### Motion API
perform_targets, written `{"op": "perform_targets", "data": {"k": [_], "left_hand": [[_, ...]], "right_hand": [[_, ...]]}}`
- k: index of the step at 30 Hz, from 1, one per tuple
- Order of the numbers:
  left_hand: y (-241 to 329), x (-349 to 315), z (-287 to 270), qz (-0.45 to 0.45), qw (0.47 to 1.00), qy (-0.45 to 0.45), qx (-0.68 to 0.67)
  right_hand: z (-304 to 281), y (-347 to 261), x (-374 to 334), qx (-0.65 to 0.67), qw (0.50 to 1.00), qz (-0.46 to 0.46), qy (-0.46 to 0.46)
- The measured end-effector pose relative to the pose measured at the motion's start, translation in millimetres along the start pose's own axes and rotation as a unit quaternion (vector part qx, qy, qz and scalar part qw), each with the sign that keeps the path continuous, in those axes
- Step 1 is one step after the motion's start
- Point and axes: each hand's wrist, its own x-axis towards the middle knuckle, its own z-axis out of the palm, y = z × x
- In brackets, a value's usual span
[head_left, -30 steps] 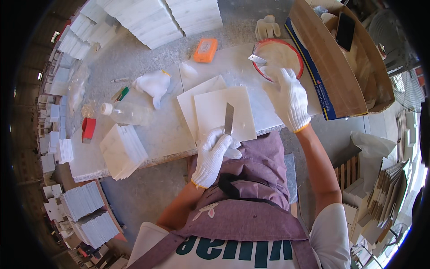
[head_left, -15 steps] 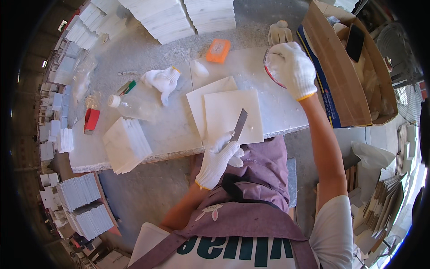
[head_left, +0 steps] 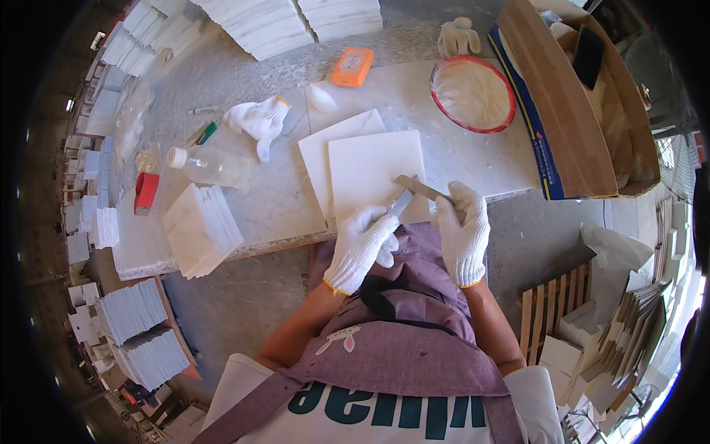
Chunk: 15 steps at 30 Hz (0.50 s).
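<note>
In my gloved left hand [head_left: 361,248] is a flat metal scraper blade [head_left: 401,202], pointing up and to the right. My gloved right hand [head_left: 464,233] pinches a second scraper blade [head_left: 418,187], which points left. The two blades meet or cross near their tips, above the front right part of a square white tile [head_left: 370,166]. This tile lies partly over another white tile [head_left: 313,163], turned at an angle beneath it. Farther right, a red-rimmed round dish [head_left: 511,107] contains a pale, creamy-looking material.
A cardboard box [head_left: 566,111] with a phone [head_left: 588,56] borders the right side. Leftward stand a clear bottle [head_left: 222,167], a white glove [head_left: 259,122], red tape dispenser-like object [head_left: 146,193] and stacked tiles [head_left: 200,229]. An orange packet [head_left: 353,67] lies behind.
My right hand has come from the red-rimmed dish toward my left hand, and a blade now shows in it. My left hand stays nearly in place, its blade slightly more tilted.
</note>
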Motion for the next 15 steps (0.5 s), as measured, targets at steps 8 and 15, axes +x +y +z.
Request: {"op": "perform_targets", "data": {"k": [8, 15], "left_hand": [[-2, 1, 4, 0.047, 0.999, 0.008, 0.008], [-3, 3, 7, 0.070, 0.997, 0.032, 0.013]], "right_hand": [[-11, -15, 3, -0.164, 0.976, -0.064, -0.130], [-1, -29, -12, -0.117, 0.970, -0.051, -0.208]]}}
